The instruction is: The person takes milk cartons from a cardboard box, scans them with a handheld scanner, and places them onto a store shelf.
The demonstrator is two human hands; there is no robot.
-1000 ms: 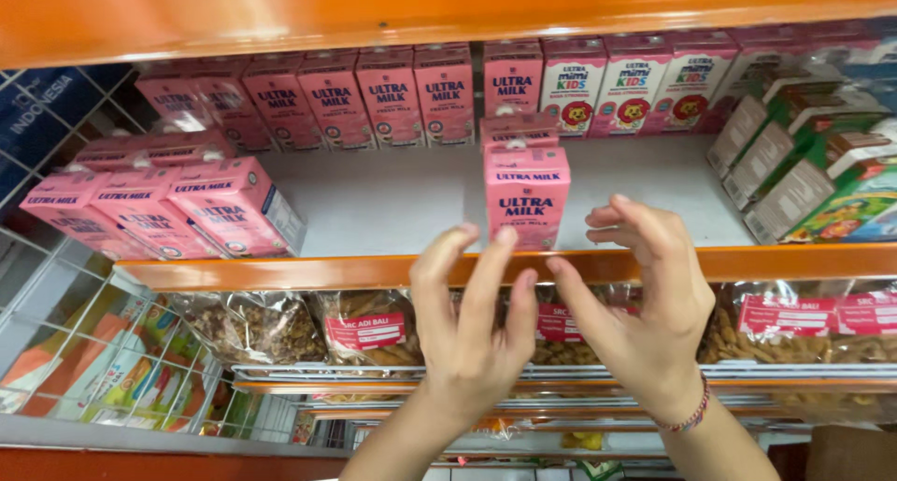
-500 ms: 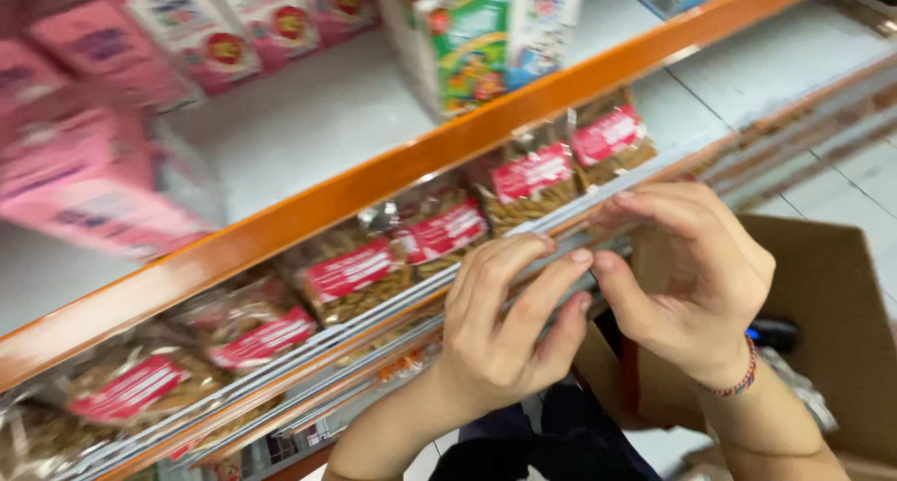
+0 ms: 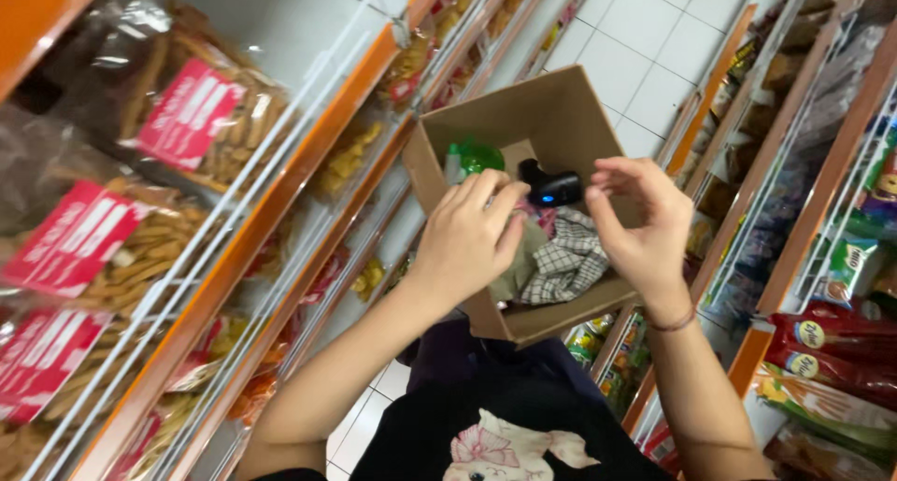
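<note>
Brown cardboard forms an open box (image 3: 551,126) at the centre of the head camera's view, its flaps up, held above the person's lap over a white tiled floor (image 3: 645,33). Inside lie a green spray bottle (image 3: 475,156), a small black handheld device (image 3: 551,187) with a blue glow, and a checked grey-and-white cloth (image 3: 570,261).

Both hands hover over the box mouth. The left hand (image 3: 467,238) curls loosely, fingers bent down toward the cloth — whether it grips anything cannot be told. The right hand (image 3: 645,219) is half open, thumb and fingers bent toward each other just beside the black device, holding nothing visible. A thin bracelet (image 3: 675,322) circles the right wrist.

On the left, orange-edged shelves (image 3: 252,247) with white wire fronts carry clear bags of brown stick snacks (image 3: 168,98), each with a slanted red label. On the right, another orange shelf (image 3: 822,163) holds red and green packets (image 3: 832,350).

Open room is narrow — a strip of floor runs between the two shelf rows, and the box fills most of it.
</note>
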